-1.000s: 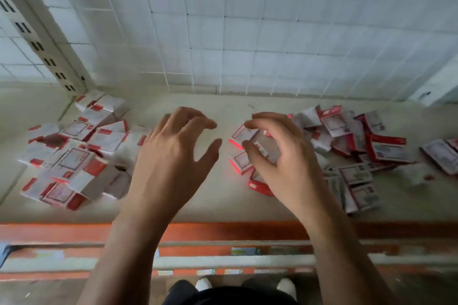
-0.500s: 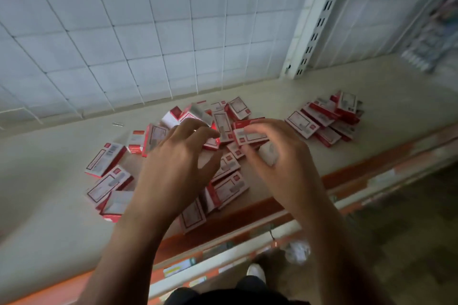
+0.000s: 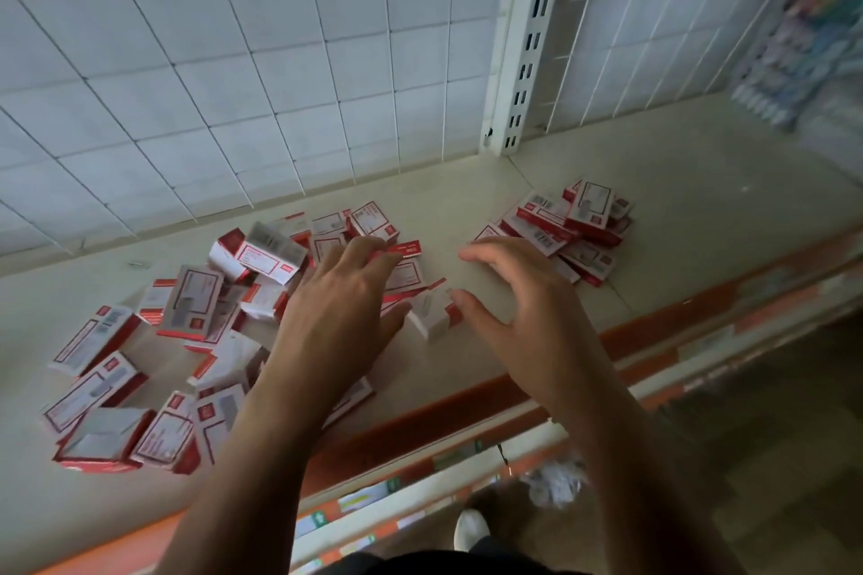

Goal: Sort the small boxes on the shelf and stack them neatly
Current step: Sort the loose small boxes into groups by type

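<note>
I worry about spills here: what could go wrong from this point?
The left hand spreads over jumbled boxes lying near the orange front lip; a sweep might push some off. The tilted box between the hands seems held by neither; the right hand may knock it. The right heap looks loosely piled and could slide.

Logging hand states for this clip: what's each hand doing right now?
Left hand: open, spread over the red-and-white boxes, gripping nothing.
Right hand: open, loosely curved, empty.

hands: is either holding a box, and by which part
Neither plainly holds anything. The left hand is spread over the small boxes; the right hand is open, its thumb beside one.
</note>
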{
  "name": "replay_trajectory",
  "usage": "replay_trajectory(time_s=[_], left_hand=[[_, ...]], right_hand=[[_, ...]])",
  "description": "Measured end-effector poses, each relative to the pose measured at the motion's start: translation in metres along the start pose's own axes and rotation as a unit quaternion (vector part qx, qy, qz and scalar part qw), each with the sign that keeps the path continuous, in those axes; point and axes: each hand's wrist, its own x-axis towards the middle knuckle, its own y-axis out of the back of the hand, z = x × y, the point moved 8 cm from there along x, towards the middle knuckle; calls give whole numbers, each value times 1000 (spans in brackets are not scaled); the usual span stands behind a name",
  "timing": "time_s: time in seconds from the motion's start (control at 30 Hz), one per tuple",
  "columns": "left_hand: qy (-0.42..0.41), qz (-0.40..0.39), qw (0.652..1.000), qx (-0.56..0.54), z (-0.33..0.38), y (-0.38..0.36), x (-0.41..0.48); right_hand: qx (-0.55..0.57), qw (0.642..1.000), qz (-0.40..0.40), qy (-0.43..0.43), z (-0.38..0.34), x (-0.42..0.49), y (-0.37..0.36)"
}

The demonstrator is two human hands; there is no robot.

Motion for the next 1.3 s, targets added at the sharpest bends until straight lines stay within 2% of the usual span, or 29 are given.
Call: replay_trajectory(time_s=[0.13,0.43,0.77,0.93,1.13,1.3], left_hand=[[36,15,999,23,-2,-5,1],[125,55,991,-12,-10,-5,-16],[130,64,989,8,-1,-4,-22],[137,39,990,-19,3,-10,-18],[72,24,995,-67,24,-11,-6],[14,36,994,-98,48,-1,11]], right_hand=[[-18,999,-42,16,9,5,-6],[-29,990,-133,44,11,9,-39],[3,994,-101,41,13,3,-34],[-16,996,-81,25,17,-4,-14],[-14,999,-33,-24,26,-13,15],[-11,995,38,-87,49,-24,54]])
